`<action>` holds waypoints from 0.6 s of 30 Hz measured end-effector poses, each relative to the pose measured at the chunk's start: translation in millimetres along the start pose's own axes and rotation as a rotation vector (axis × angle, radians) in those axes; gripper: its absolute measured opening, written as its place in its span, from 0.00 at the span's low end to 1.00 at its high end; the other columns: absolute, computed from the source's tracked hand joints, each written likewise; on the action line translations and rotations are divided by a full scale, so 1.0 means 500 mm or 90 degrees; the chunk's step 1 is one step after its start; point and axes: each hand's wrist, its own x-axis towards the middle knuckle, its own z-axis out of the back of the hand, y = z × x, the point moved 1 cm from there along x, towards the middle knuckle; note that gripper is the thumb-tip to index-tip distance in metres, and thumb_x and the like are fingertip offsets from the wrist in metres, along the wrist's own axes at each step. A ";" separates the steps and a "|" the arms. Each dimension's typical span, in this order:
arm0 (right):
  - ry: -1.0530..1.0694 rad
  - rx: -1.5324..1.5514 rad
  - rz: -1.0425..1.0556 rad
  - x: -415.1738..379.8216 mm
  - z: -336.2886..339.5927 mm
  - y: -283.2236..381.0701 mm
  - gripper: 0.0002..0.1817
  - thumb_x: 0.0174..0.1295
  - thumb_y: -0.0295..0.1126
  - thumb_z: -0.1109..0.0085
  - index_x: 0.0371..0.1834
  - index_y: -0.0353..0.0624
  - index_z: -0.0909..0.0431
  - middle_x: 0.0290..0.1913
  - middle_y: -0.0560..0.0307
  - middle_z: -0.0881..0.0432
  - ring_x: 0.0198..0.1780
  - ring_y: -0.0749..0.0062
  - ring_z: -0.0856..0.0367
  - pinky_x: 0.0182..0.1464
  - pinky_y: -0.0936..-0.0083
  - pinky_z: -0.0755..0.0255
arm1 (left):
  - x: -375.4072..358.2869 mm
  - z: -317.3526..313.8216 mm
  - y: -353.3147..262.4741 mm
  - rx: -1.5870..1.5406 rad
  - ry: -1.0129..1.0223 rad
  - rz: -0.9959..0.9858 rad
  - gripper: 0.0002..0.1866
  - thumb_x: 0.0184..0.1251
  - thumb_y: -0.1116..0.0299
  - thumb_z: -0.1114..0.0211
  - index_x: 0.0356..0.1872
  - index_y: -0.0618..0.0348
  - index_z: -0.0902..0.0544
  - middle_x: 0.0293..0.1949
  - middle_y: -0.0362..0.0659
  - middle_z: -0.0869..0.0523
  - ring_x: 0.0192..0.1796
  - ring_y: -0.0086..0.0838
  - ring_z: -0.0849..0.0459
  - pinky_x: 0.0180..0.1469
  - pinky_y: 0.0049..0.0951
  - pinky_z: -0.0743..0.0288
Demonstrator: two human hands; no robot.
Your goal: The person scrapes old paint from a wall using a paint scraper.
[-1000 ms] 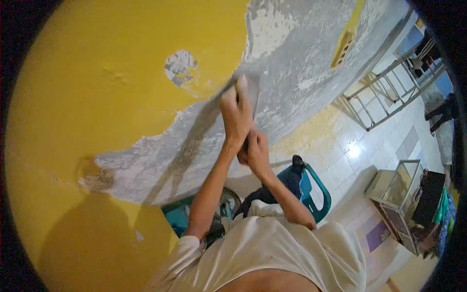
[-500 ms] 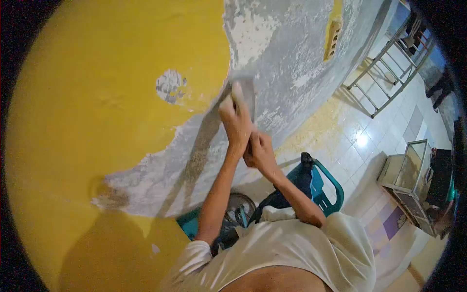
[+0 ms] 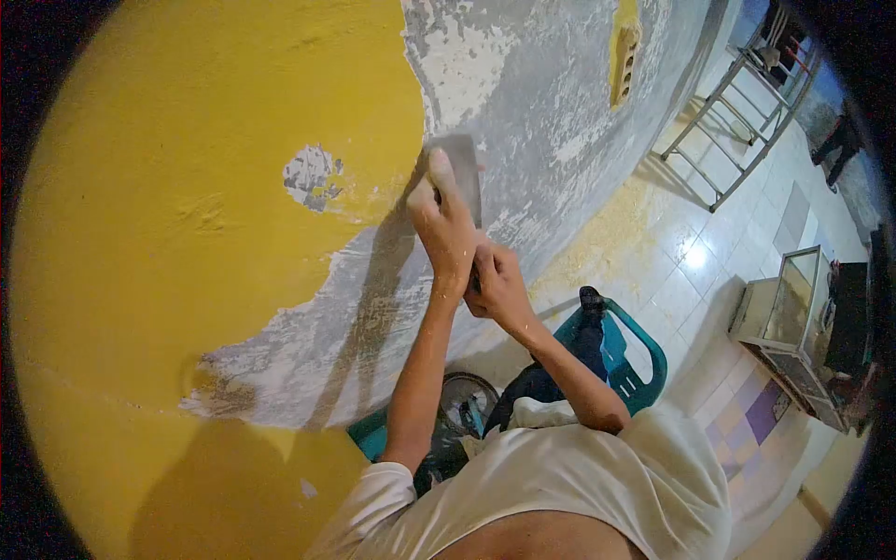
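Note:
A wide-bladed scraper (image 3: pixel 461 157) lies against the wall, its blade at the ragged edge between yellow paint (image 3: pixel 233 103) and bare grey plaster (image 3: pixel 551 103). My left hand (image 3: pixel 445 233) is closed on the scraper near its blade, thumb stretched along the metal. Lower down, my right hand (image 3: pixel 500 283) wraps around the handle, which is mostly hidden by the fingers. Both wrists are close together, and pale specks dot my left hand and forearm. Left of the blade, a small chipped patch (image 3: pixel 313 177) breaks the yellow paint.
Under me is a green plastic chair (image 3: pixel 644 359). Yellow paint flakes (image 3: pixel 607 233) litter the tiled floor by the wall. A metal ladder (image 3: pixel 737 131) stands at upper right, with a person's legs (image 3: pixel 837 154) beyond. A glass-sided cabinet (image 3: pixel 784 308) is at right.
The view has shifted slightly. Both hands and the scraper have moved a little up and left along the paint edge, with the same grip.

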 end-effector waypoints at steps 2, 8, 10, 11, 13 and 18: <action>-0.024 -0.057 0.027 -0.016 0.001 -0.037 0.26 0.72 0.48 0.63 0.25 0.37 0.29 0.11 0.63 0.34 0.12 0.81 0.37 0.14 0.77 0.43 | -0.034 0.010 0.023 0.002 -0.005 0.051 0.27 0.74 0.52 0.55 0.29 0.67 0.18 0.18 0.39 0.26 0.23 0.21 0.32 0.26 0.29 0.37; -0.099 -0.048 0.158 0.046 -0.038 0.030 0.26 0.71 0.51 0.62 0.25 0.42 0.28 0.12 0.64 0.34 0.11 0.83 0.40 0.13 0.81 0.48 | 0.046 0.007 -0.029 0.086 0.020 -0.002 0.25 0.73 0.54 0.51 0.25 0.69 0.27 0.16 0.41 0.31 0.21 0.23 0.36 0.23 0.30 0.40; -0.107 0.060 0.070 0.039 -0.025 0.117 0.26 0.70 0.54 0.61 0.20 0.48 0.34 0.10 0.66 0.39 0.07 0.83 0.45 0.09 0.81 0.53 | 0.049 -0.016 -0.052 -0.038 0.041 -0.178 0.21 0.73 0.57 0.51 0.28 0.68 0.24 0.19 0.41 0.27 0.20 0.22 0.35 0.22 0.27 0.39; -0.154 0.102 0.074 0.034 0.005 0.121 0.26 0.69 0.55 0.59 0.18 0.49 0.36 0.10 0.67 0.39 0.08 0.82 0.43 0.10 0.80 0.52 | 0.010 -0.017 -0.061 -0.065 0.084 -0.089 0.18 0.73 0.61 0.50 0.31 0.65 0.21 0.21 0.40 0.24 0.20 0.19 0.32 0.22 0.24 0.37; -0.236 0.131 0.034 0.015 0.089 0.121 0.27 0.67 0.57 0.56 0.16 0.51 0.39 0.11 0.68 0.39 0.09 0.81 0.42 0.11 0.80 0.51 | -0.094 -0.030 0.016 -0.054 0.145 -0.052 0.15 0.71 0.64 0.49 0.29 0.64 0.21 0.19 0.38 0.26 0.19 0.19 0.31 0.22 0.25 0.36; -0.480 -0.234 -0.026 -0.152 0.343 0.049 0.24 0.60 0.51 0.40 0.16 0.54 0.40 0.09 0.73 0.46 0.10 0.86 0.47 0.14 0.82 0.54 | -0.400 0.025 0.265 0.179 0.640 0.160 0.14 0.65 0.63 0.46 0.44 0.61 0.21 0.39 0.63 0.20 0.45 0.54 0.21 0.46 0.50 0.29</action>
